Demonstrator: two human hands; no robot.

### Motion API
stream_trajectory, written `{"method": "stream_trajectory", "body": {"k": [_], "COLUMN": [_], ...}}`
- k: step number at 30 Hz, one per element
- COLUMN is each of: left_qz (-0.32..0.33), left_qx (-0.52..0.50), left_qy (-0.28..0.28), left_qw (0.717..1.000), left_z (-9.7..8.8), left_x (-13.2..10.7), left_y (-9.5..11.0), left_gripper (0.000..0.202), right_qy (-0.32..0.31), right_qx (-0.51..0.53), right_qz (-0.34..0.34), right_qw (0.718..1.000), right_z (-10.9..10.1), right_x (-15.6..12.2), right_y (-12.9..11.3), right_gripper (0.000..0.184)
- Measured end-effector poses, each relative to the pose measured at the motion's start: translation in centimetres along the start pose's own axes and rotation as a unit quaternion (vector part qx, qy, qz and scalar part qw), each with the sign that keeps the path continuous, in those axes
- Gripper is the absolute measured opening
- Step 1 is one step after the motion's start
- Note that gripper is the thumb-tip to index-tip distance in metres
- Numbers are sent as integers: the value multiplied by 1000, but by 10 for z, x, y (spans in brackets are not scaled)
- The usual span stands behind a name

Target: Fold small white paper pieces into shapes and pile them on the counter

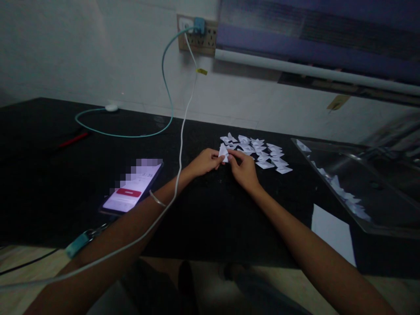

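Between my two hands is a small folded white paper (223,152), roughly triangular, held up over the dark counter. My left hand (206,162) pinches its left side, with the fingers closed. On the right side, my right hand (243,169) grips the same paper between thumb and fingers. Just behind and to the right lie several folded paper boats (264,153), set out in loose rows. My hands partly cover the nearest of them. A stack of white paper sheets (333,234) rests by my right forearm.
A lit phone (131,186) and a teal key strap (78,245) lie by my left forearm. The white cable (181,148) runs across that arm from the wall socket (197,37). At right is a metal sink (328,192); a red-handled tool (74,139) lies far left.
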State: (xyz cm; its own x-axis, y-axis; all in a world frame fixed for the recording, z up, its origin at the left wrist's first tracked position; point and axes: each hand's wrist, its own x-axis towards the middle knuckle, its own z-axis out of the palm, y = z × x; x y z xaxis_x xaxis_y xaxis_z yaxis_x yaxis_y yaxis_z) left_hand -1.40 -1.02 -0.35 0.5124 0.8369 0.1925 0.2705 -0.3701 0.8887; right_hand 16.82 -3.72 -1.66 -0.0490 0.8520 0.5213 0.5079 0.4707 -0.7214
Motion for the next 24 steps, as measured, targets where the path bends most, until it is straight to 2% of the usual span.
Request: {"method": "stream_trajectory", "body": {"k": [5,9,21,24], "left_qz": [-5,-1,-8,10], "left_qx": [6,26,50,53], "left_qy": [7,10,29,36], "left_qw": [1000,1000,998,998], "left_z": [2,3,4,4], "left_x": [1,4,9,10], "left_y": [0,1,-3,-6], "left_gripper": [37,37,40,40], "right_qy": [-55,-77,-85,-80], "right_qx": [-88,-97,-108,-112], "right_qz": [-54,-63,-80,-85], "right_qw": [993,990,987,987], "right_z": [5,8,8,8], "right_x": [-8,-12,-18,-17], "right_y": [-4,-1,5,5], "right_gripper": [39,43,55,55]}}
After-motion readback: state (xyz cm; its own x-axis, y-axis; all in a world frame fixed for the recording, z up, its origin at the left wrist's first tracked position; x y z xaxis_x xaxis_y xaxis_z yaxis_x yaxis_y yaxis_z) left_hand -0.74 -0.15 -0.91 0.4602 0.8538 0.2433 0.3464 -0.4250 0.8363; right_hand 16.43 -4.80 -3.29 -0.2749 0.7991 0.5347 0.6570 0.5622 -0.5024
